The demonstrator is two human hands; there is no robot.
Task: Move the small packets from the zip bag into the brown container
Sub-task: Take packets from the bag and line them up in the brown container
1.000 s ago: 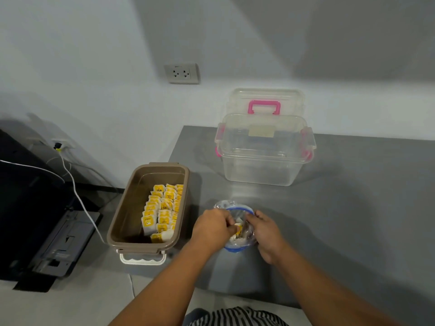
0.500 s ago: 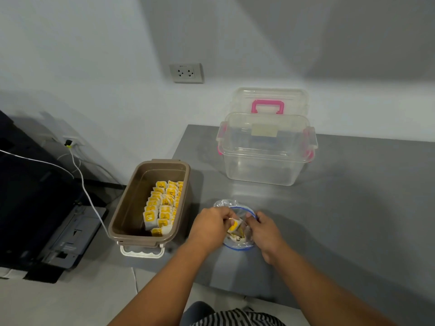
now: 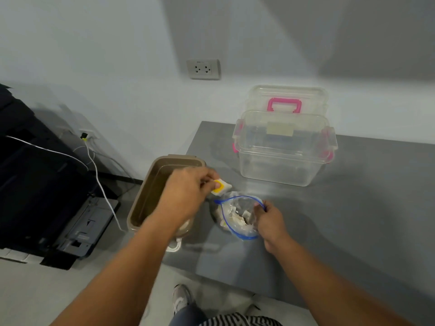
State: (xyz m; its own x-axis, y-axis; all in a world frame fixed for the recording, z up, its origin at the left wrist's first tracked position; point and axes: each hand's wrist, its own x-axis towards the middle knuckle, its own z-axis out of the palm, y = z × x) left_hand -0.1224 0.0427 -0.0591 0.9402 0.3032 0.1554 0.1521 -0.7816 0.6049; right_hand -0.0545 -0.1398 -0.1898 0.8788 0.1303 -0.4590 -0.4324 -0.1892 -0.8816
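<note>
Packet [image 3: 222, 186] in L grip [image 3: 186, 196] beside container [image 3: 150, 196] rim

We see a table [image 3: 353, 208] whose grey top looks smooth, with a dull sheen that catches soft reflections. The bag [image 3: 242, 204] is thin clear plastic film, crinkled and shiny, with a blue plastic rim, and the container [image 3: 150, 198] is opaque brown plastic with a matt finish. The packet [image 3: 221, 186] looks like matt white paper printed yellow, though we cannot be sure. The box [image 3: 282, 161] and lid [image 3: 287, 92] are clear, glossy hard plastic with a pink plastic handle [image 3: 284, 105], the wall [image 3: 94, 55] is matt, and the striped cloth [image 3: 237, 321] looks soft.
</note>
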